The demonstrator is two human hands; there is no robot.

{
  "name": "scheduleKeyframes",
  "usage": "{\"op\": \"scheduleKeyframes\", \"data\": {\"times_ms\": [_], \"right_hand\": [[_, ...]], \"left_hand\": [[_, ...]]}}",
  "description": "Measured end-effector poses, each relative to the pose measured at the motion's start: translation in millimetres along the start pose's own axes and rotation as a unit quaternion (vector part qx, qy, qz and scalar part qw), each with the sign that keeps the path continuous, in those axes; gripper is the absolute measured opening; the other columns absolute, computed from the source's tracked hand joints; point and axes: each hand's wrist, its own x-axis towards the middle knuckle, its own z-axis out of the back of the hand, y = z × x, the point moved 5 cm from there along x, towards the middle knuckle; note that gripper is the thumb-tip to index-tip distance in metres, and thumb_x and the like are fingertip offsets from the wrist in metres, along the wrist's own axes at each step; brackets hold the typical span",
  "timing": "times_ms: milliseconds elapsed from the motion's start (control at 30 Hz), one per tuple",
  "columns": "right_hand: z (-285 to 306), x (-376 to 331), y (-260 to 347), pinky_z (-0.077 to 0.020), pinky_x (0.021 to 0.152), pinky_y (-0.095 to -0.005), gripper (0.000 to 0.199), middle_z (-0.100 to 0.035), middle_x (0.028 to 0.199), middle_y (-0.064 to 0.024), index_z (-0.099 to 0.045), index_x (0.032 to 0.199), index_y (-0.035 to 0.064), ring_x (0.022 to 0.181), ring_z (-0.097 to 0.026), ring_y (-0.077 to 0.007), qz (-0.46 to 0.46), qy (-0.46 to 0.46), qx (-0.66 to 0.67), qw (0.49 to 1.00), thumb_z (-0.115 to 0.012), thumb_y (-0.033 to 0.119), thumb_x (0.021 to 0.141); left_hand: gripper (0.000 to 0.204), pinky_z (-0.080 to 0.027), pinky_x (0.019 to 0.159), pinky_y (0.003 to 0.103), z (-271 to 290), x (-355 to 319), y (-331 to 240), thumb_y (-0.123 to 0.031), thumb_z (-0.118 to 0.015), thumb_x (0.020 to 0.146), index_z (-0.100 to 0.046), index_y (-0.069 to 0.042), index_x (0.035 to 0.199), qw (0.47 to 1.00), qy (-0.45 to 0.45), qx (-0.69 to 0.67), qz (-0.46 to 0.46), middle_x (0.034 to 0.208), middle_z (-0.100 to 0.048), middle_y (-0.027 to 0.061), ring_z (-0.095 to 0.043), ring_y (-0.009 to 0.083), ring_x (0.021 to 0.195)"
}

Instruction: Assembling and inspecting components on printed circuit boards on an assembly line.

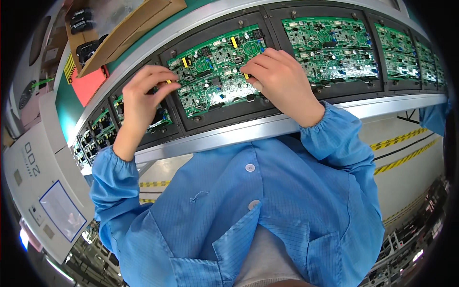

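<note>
Your green circuit board (215,71) sits in a dark tray (224,122) on the grey conveyor rail (267,126), right in front of you. Your left hand (143,95) has its fingers pinched together on a small yellow part (168,82) at the board's left edge. Your right hand (279,79) presses down on the board, fingers close together, covering its right side. More green boards (334,48) sit beside it, and a cardboard box (124,33) lies behind.

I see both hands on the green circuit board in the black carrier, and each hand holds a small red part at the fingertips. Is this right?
Not quite: the parts are yellow, not red. In the head view the left hand pinches a small yellow part at the board's left edge, and the right hand holds another yellow part down on the green circuit board in its black carrier.
</note>
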Motion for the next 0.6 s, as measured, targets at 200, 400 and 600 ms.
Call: {"op": "scheduleKeyframes", "data": {"times_ms": [200,400,600], "right_hand": [[-4,-4,4,-0.049,0.08,-0.0348,0.022,-0.068,0.094,0.0,-0.074,0.097,0.0089,0.093,-0.061,-0.02,0.006,0.013,-0.055,0.998,-0.079,0.011,0.076],[3,-5,0,-0.0481,0.077,-0.0351,0.02,-0.065,0.093,0.0006,-0.073,0.097,0.0097,0.089,-0.061,-0.0205,0.003,-0.026,-0.01,1.0,-0.08,0.015,0.079],[17,-7,-10,-0.0496,0.075,-0.0368,0.016,-0.065,0.093,-0.0011,-0.073,0.099,0.0101,0.087,-0.062,-0.0226,-0.037,-0.096,0.067,0.992,-0.078,0.016,0.085]], "left_hand": [[0.025,-0.058,0.078,0.03,-26,-14,-13,0.003,-0.082,0.077,-0.076,-0.003,0.101,0.996,0.07,-0.041,0.047,0.11,-0.074,0.0065,-0.071,0.0212,0.092],[0.025,-0.059,0.083,0.033,-42,-15,-9,0.003,-0.081,0.076,-0.076,-0.005,0.1,0.995,0.09,-0.018,0.043,0.109,-0.077,0.0061,-0.072,0.0235,0.097],[0.025,-0.058,0.084,0.035,-49,-16,-9,0.002,-0.082,0.075,-0.077,-0.006,0.098,0.995,0.101,0.007,-0.007,0.107,-0.077,0.0049,-0.071,0.025,0.096]]}}
